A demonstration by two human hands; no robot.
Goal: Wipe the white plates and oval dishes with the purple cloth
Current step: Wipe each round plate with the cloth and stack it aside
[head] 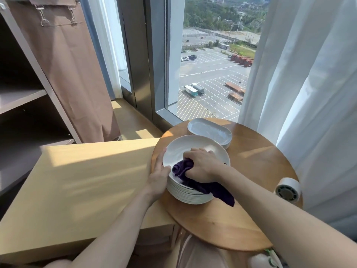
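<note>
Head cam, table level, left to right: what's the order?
Light wooden desk → left hand, holding the rim of the plate stack → right hand, gripping the purple cloth → white roll → white curtain. The plate stack and oval dishes overlap the hands, so unplaced.

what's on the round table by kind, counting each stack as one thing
stack of round white plates: 1
stack of oval dishes: 1
purple cloth: 1
white roll: 1
total: 4
</note>
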